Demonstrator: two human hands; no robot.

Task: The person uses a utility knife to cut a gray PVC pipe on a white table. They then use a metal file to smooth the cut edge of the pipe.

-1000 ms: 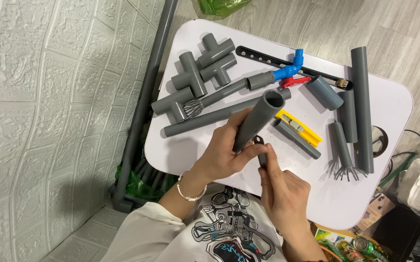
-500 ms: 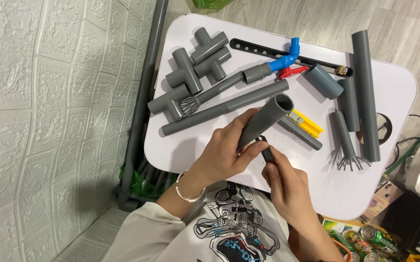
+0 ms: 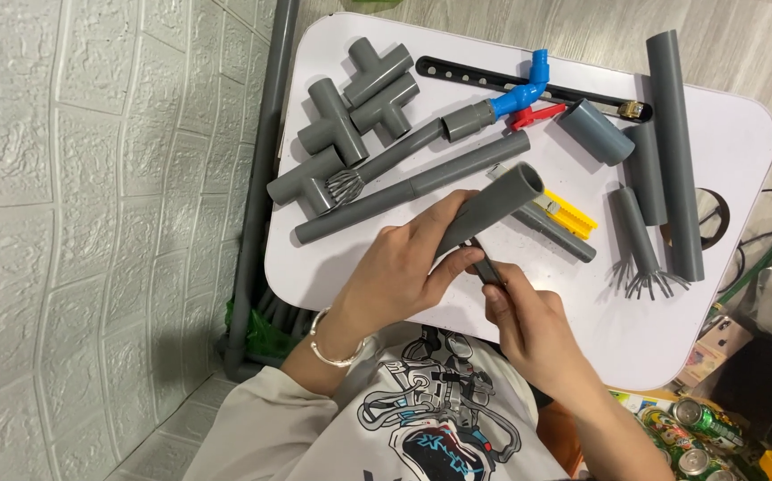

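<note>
Gripping a short grey pipe (image 3: 493,207), the left hand (image 3: 404,267) is clenching around its lower end above the white table (image 3: 724,142).

Its open mouth is pointing up and right, tilting over the near half of the tabletop. Just below it, the right hand (image 3: 528,321) is closing on a thin dark tool (image 3: 484,265) whose tip is sitting beside the pipe's base. Grey tee fittings (image 3: 359,98), a long grey pipe (image 3: 412,187) and a yellow cutter (image 3: 571,214) are lying beyond the hands.

Silver bracelet (image 3: 330,343), white printed shirt (image 3: 421,419)
</note>
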